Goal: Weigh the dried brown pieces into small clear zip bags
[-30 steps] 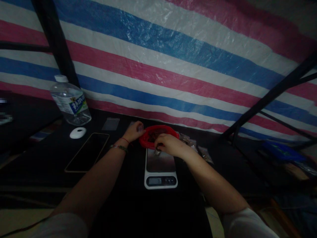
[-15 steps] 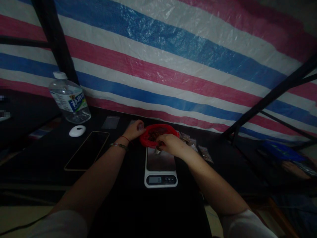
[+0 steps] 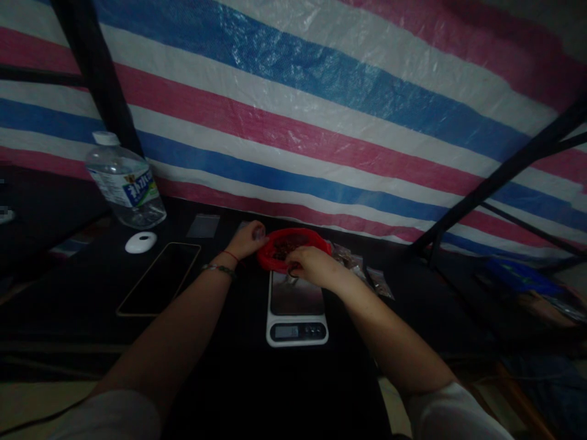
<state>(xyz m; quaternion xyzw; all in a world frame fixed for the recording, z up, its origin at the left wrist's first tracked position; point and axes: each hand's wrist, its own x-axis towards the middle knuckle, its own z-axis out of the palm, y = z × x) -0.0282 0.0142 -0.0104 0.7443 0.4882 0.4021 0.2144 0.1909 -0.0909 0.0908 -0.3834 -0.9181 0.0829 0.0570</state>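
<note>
A red bowl (image 3: 266, 259) with small dark pieces in it stands behind a white kitchen scale (image 3: 271, 324). My left hand (image 3: 250, 238) is at the bowl's left rim, its fingers curled in; something clear and shiny shows at the fingertips, too dim to name. Over the scale's back edge, in front of the bowl, my right hand (image 3: 314, 266) has its fingers bent together in a pinch. What they hold is hidden. A small shiny object (image 3: 291, 279) shows just below those fingers, above or on the scale's plate. The scale's display is lit but unreadable.
Small filled clear bags (image 3: 380, 283) lie right of the bowl. To the left are a flat clear bag (image 3: 203, 226), a phone (image 3: 160, 278), a white rounded device (image 3: 140, 242) and a large plastic bottle (image 3: 126, 183). A striped sheet (image 3: 293, 128) hangs behind, between black frame bars.
The whole view has shifted very slightly. Both hands stay in nearly the same place by the bowl and scale.
</note>
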